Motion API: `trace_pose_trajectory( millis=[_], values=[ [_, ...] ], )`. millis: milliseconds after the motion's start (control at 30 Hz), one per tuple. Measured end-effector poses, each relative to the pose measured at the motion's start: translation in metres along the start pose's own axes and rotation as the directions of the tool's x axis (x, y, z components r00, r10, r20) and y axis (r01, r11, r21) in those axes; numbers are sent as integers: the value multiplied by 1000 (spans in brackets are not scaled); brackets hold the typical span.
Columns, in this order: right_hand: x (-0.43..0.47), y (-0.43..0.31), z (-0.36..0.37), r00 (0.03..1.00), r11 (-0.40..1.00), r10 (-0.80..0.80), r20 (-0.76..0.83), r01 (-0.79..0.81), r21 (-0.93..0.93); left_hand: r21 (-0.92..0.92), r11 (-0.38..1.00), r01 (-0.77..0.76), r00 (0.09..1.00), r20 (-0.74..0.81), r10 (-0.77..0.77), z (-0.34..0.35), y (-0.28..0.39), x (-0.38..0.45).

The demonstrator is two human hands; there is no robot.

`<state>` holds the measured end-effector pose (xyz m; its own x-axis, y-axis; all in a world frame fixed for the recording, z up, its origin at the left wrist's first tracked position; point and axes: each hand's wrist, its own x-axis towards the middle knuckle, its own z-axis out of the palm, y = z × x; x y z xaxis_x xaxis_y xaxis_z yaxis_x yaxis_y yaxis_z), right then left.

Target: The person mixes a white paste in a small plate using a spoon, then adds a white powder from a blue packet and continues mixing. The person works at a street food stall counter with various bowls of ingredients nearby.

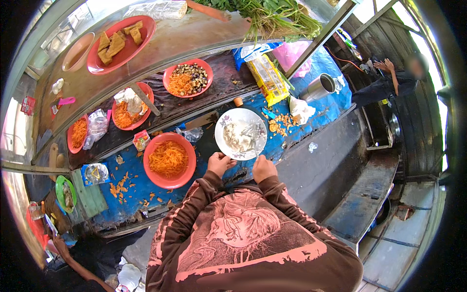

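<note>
A white plate (240, 155) with a floral pattern stands before me, holding a pale, wet mixture (239, 137). My left hand (221, 164) pinches the near left rim of this plate between thumb and fingers. At the near right rim, my right hand (264, 168) grips the handle of a thin metal utensil (256, 150). Its far end lies in the mixture, and whether it is a fork or a spoon is hard to tell. Left of the plate is a red bowl (147, 171) of shredded orange vegetable (168, 159), probably carrot.
Peelings (282, 123), a yellow packet (268, 80) and a steel cup (319, 87) lie to the right on the blue covering (328, 64). Further red bowls (188, 96) stand behind. Leafy greens (277, 18) rest on the upper shelf. One person (386, 87) is at right; another's arm (76, 264) reaches in lower left.
</note>
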<state>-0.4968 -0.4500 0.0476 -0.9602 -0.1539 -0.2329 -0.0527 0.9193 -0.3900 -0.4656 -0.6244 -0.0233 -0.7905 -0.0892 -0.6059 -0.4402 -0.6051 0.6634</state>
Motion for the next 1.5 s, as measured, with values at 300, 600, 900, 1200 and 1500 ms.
trace_pose_trajectory(
  millis=[300,600,900,1200,1500],
  values=[
    [-7,-26,-5,989,990,-142,-50,143,20,-49,998,31,999,17,-30,4,0,-3],
    [33,1,-43,967,974,-179,-180,148,-174,-31,999,44,999,11,-44,5,2,-4],
    [23,32,-47,988,965,-97,-119,65,-254,-33,995,94,996,-10,-94,9,7,-4],
    [-11,-2,-2,991,993,-113,-71,110,-42,-68,994,88,996,11,-87,12,1,-5],
    [44,14,-37,966,949,-216,-140,175,-261,-55,994,98,995,29,-96,10,-2,0]
  ],
)
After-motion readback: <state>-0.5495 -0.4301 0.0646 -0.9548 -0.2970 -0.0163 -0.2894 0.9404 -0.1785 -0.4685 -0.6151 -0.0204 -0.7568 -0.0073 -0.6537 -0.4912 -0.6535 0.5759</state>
